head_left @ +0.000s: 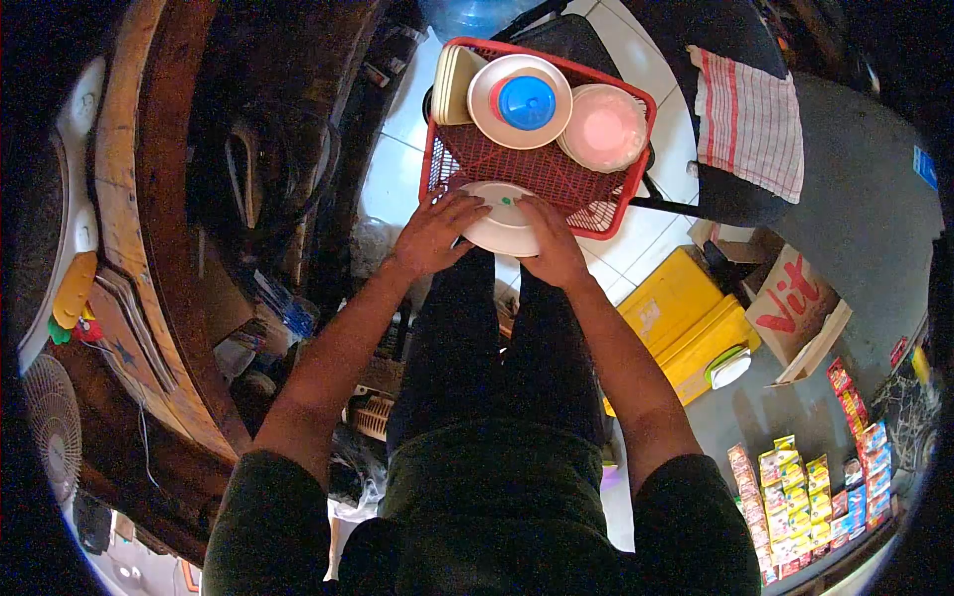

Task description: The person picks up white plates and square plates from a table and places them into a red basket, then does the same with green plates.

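Observation:
Both of my hands grip a white plate (502,223) with a small green mark near its middle. My left hand (437,228) has its fingers over the left rim, and my right hand (549,241) clasps the right rim. The plate overlaps the near edge of a red plastic basket (477,159). Inside the basket, a white bowl (480,104) holds a blue round item (527,102) with a red edge. Pinkish-white stacked plates (606,127) lie to its right, and cream rectangular containers (455,84) stand at the left.
A yellow box (676,318) and a cardboard carton (795,308) stand right of my legs. A striped cloth (750,124) hangs over a dark surface at the upper right. Hanging sachets (795,497) fill the lower right. Along the left runs a wooden edge (129,199), with a fan (52,427) below.

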`<state>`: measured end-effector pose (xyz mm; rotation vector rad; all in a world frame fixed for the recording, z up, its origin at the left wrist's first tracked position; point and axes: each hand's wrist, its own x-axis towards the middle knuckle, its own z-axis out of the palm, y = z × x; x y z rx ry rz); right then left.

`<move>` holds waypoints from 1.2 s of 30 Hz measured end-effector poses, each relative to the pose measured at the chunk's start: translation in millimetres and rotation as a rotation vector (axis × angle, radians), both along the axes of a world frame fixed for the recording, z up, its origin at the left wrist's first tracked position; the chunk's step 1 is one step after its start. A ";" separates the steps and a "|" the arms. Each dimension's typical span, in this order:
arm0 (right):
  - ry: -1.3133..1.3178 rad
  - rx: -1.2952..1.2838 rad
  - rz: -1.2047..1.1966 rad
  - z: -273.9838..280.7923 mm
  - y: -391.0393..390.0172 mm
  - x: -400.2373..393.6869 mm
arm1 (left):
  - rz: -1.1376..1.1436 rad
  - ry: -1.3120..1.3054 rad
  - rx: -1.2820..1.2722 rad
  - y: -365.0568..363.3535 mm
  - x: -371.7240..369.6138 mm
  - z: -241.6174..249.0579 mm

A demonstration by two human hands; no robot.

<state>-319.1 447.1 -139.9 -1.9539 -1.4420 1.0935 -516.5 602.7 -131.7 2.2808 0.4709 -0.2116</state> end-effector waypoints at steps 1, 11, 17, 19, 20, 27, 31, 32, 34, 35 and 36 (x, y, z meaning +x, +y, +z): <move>0.000 0.000 0.001 -2.5 -2.1 0.0 | 0.004 0.003 -0.012 0.3 0.3 0.6; 0.014 -0.071 -0.046 29.7 -8.9 12.8 | -0.006 0.001 -0.049 -2.3 6.5 0.6; -0.016 -0.048 -0.087 20.4 -30.2 25.4 | -0.018 0.041 -0.094 -1.4 13.9 8.5; -0.008 -0.057 -0.118 17.0 -34.9 29.2 | -0.002 0.050 -0.117 -1.0 13.7 8.8; 0.028 -0.034 -0.154 14.6 -36.4 31.0 | -0.005 0.050 -0.117 -0.5 13.9 8.8; 0.014 0.036 -0.251 15.5 -46.4 37.8 | -0.003 0.040 -0.081 -2.4 17.0 9.3; 0.129 0.022 -0.337 9.9 -54.0 41.3 | 0.099 -0.085 -0.054 1.7 22.5 22.3; 0.126 -0.013 -0.325 8.7 -56.5 41.6 | 0.096 -0.086 -0.053 1.4 19.8 19.8; 0.124 -0.048 -0.317 14.1 -55.6 43.2 | 0.444 -0.187 0.183 -0.4 11.7 12.2; 0.052 -0.036 -0.234 17.0 -55.3 44.5 | 0.440 -0.188 0.184 -1.2 8.5 7.2; -0.018 -0.023 -0.151 18.7 -55.2 45.0 | 0.630 -0.186 0.212 -1.3 7.0 3.9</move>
